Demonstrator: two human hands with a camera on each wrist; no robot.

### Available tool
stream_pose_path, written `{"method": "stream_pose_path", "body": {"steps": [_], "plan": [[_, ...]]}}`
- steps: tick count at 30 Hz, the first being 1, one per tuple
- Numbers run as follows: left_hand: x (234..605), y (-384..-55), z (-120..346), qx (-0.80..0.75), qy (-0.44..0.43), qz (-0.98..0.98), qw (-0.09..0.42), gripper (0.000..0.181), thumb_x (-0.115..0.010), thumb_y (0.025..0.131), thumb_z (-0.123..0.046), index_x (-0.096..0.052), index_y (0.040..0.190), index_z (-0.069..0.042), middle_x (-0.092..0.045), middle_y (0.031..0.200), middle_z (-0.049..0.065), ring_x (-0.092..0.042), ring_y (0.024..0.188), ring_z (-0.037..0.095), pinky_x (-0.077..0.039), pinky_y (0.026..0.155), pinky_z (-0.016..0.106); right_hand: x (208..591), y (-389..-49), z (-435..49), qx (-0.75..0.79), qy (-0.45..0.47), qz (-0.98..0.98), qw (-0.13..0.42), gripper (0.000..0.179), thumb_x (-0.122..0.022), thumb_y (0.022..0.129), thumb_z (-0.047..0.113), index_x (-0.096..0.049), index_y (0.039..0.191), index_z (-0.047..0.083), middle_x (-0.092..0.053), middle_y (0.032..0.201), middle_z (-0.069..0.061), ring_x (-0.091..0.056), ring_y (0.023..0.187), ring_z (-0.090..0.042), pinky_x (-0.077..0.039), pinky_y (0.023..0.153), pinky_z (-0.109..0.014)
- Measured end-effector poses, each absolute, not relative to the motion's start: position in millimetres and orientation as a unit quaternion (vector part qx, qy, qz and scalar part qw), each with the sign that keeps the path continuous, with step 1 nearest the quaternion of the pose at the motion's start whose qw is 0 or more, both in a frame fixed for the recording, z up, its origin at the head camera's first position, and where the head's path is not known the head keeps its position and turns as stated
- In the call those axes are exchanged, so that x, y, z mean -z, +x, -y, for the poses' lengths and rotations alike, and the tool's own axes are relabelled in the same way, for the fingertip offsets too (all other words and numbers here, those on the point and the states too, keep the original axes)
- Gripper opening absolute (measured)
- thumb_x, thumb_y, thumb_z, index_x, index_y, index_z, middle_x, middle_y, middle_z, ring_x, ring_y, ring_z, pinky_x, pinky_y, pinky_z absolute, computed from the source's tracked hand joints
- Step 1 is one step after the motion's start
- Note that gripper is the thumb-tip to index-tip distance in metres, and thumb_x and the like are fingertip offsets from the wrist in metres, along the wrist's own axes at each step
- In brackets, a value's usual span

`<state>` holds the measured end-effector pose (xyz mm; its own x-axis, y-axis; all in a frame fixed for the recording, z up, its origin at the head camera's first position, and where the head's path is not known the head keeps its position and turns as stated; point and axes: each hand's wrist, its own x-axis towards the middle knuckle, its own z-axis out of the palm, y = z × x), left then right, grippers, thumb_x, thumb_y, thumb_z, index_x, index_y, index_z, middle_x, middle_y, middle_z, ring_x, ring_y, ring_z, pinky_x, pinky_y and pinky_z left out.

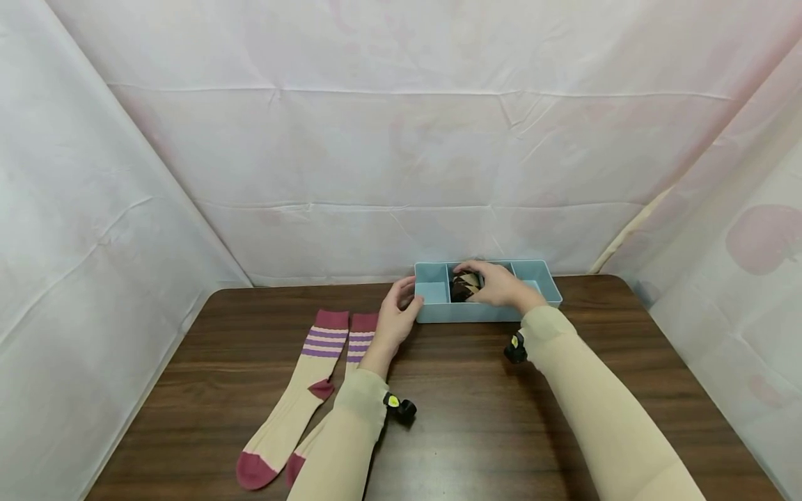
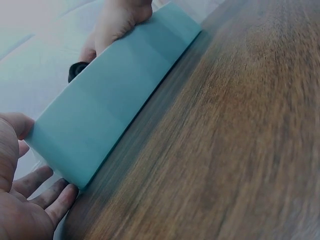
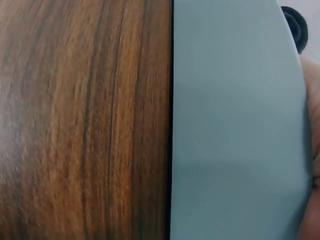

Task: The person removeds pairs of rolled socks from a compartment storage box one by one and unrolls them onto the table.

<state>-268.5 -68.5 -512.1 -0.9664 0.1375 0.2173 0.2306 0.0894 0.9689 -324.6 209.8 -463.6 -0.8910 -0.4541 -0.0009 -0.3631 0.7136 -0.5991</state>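
A light-blue divided box (image 1: 466, 313) stands near the table's back edge. At its left end my left hand (image 1: 399, 309) holds the corner, thumb at the front corner and fingers along the end wall; the left wrist view shows this hand (image 2: 22, 195) too. My right hand (image 1: 498, 284) reaches into the middle compartment and grips a dark brown and beige rolled sock bundle (image 1: 461, 287), partly hidden by the fingers. In the right wrist view, the bundle's dark rolled end (image 3: 296, 27) shows above the box rim.
Two long cream socks, a left one (image 1: 288, 403) and a right one (image 1: 360, 341), lie flat on the brown wooden table (image 1: 451, 417). Maroon toes and purple stripes mark them; the left forearm covers part of the right sock. A pale cloth (image 1: 388, 153) hangs behind the table.
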Motion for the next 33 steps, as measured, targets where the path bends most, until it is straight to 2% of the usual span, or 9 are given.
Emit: {"method": "stream_pose_path", "body": {"steps": [4,7,10,15,17,20,25,30,33], "plan": [[511.7,-269.3,69.1,0.665,-0.129,0.735,0.036,0.052,-0.066,0.109,-0.012,-0.053,0.158,-0.006,-0.053,0.159,0.027,-0.054,0.144,0.048,-0.048,0.113,0.061,465.5,-324.5,-212.6,0.348,-0.201,-0.914,0.057,0.074,-0.092,0.089,0.017,-0.058,0.155,0.023,-0.051,0.162,-0.017,-0.065,0.108,-0.041,-0.056,0.089,-0.056],[511.5,-269.1,69.9,0.665,-0.128,0.735,0.035,0.052,-0.066,0.109,-0.012,-0.053,0.159,-0.006,-0.053,0.159,0.027,-0.054,0.144,0.047,-0.048,0.113,0.061,466.3,-324.2,-214.0,0.381,-0.193,-0.903,0.054,0.076,-0.093,0.088,0.021,-0.058,0.155,0.026,-0.051,0.161,-0.015,-0.056,0.077,-0.031,-0.051,0.069,-0.045],[511.2,-269.3,70.6,0.665,-0.127,0.736,0.035,0.052,-0.066,0.109,-0.011,-0.053,0.158,-0.006,-0.054,0.159,0.026,-0.055,0.145,0.045,-0.048,0.114,0.061,466.2,-323.3,-214.6,0.413,-0.192,-0.889,0.051,0.076,-0.095,0.087,0.023,-0.06,0.155,0.028,-0.055,0.154,-0.011,-0.047,0.067,-0.026,-0.045,0.059,-0.039],[510.2,-269.0,71.0,0.665,-0.124,0.735,0.038,0.051,-0.067,0.108,-0.012,-0.054,0.157,-0.006,-0.055,0.159,0.025,-0.055,0.144,0.044,-0.049,0.113,0.061,465.1,-322.2,-215.5,0.464,-0.196,-0.864,0.033,0.076,-0.097,0.085,0.02,-0.063,0.153,0.027,-0.065,0.113,-0.012,-0.048,0.069,-0.026,-0.045,0.059,-0.036],[510.2,-268.7,70.8,0.665,-0.122,0.736,0.037,0.051,-0.067,0.109,-0.012,-0.054,0.157,-0.006,-0.055,0.158,0.025,-0.055,0.144,0.045,-0.049,0.113,0.06,464.0,-321.2,-216.4,0.481,-0.2,-0.853,0.028,0.078,-0.097,0.085,0.016,-0.062,0.153,0.025,-0.066,0.107,-0.015,-0.053,0.074,-0.028,-0.048,0.062,-0.037],[510.6,-268.2,70.0,0.665,-0.12,0.737,0.035,0.051,-0.067,0.109,-0.013,-0.054,0.158,-0.006,-0.055,0.158,0.025,-0.056,0.143,0.045,-0.049,0.113,0.059,459.2,-318.1,-217.9,0.492,-0.207,-0.845,0.023,0.078,-0.096,0.085,0.012,-0.061,0.155,0.021,-0.069,0.114,-0.018,-0.061,0.082,-0.032,-0.052,0.065,-0.04],[512.8,-267.7,67.5,0.663,-0.118,0.739,0.034,0.052,-0.067,0.108,-0.012,-0.053,0.158,-0.006,-0.055,0.158,0.025,-0.057,0.142,0.044,-0.049,0.113,0.059,442.1,-310.5,-221.3,0.465,-0.219,-0.858,-0.006,0.079,-0.094,0.088,0.009,-0.058,0.157,0.02,-0.065,0.139,-0.015,-0.068,0.104,-0.036,-0.056,0.069,-0.043],[513.2,-268.6,65.9,0.662,-0.118,0.74,0.037,0.051,-0.067,0.108,-0.013,-0.054,0.157,-0.006,-0.056,0.158,0.024,-0.058,0.141,0.042,-0.05,0.113,0.058,422.2,-298.2,-224.5,0.471,-0.216,-0.855,-0.023,0.08,-0.092,0.091,0.01,-0.054,0.16,0.021,-0.056,0.154,-0.013,-0.064,0.13,-0.044,-0.062,0.078,-0.051],[512.8,-269.3,65.4,0.661,-0.119,0.739,0.038,0.051,-0.067,0.108,-0.013,-0.055,0.157,-0.006,-0.056,0.158,0.023,-0.058,0.141,0.042,-0.05,0.112,0.058,418.1,-289.3,-227.6,0.494,-0.206,-0.844,-0.026,0.082,-0.09,0.092,0.01,-0.05,0.162,0.02,-0.049,0.162,-0.011,-0.06,0.136,-0.05,-0.062,0.089,-0.057]]}}
